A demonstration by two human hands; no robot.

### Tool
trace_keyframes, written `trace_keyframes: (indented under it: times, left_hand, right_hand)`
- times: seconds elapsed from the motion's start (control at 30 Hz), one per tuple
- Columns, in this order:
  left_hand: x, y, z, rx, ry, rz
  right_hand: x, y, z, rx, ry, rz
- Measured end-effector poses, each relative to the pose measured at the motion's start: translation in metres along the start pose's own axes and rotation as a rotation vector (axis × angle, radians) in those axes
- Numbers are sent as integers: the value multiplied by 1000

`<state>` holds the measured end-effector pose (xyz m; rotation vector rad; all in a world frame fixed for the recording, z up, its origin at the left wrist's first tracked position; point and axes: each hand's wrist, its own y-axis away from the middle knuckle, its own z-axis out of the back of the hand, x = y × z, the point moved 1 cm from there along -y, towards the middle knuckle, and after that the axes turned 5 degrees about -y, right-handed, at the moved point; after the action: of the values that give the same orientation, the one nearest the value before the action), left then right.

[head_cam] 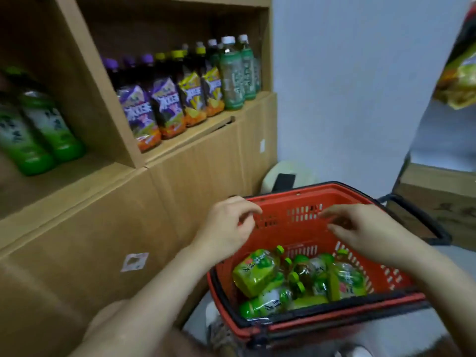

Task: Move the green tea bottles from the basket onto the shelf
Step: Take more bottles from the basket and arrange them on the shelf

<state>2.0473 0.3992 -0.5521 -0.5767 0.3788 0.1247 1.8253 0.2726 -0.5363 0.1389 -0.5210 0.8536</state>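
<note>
A red plastic basket (296, 194) with a black rim sits low at centre right. Several green tea bottles (257, 274) with green caps lie jumbled on its floor. My left hand (226, 228) hovers over the basket's left rim, fingers loosely curled, holding nothing. My right hand (368, 233) hangs above the basket's right half, fingers spread and pointing left, empty too. On the cardboard shelf (77, 173) at far left stand two green tea bottles (41, 130).
The right shelf compartment holds purple-capped, yellow-capped and white-capped bottles (180, 94) in a row. Cardboard boxes (103, 228) form the base under the shelf. A pale stool (273, 179) sits behind the basket. A brown box (438, 197) stands at right, and a yellow packet (461, 81) hangs above it.
</note>
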Motion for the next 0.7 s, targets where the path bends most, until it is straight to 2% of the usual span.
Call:
trace_keyframes:
  times: [0.13, 0.23, 0.43, 0.53, 0.63, 0.7]
  left_hand:
    - [20, -11, -91, 244, -40, 154]
    - [47, -11, -156, 467, -165, 292]
    - [101, 7, -253, 873, -363, 647]
    - [124, 22, -282, 964, -381, 833]
    - [131, 23, -291, 957, -450, 857]
    - [126, 18, -288, 904, -367, 932]
  right_hand:
    - [-38, -20, -21, 52, -46, -81]
    - [-63, -33, -45, 83, -80, -144]
    - [-98, -43, -75, 127, -88, -288]
    - [-109, -49, -84, 153, -94, -361]
    - [-119, -55, -89, 139, -128, -410]
    - [-124, -55, -93, 123, -130, -446]
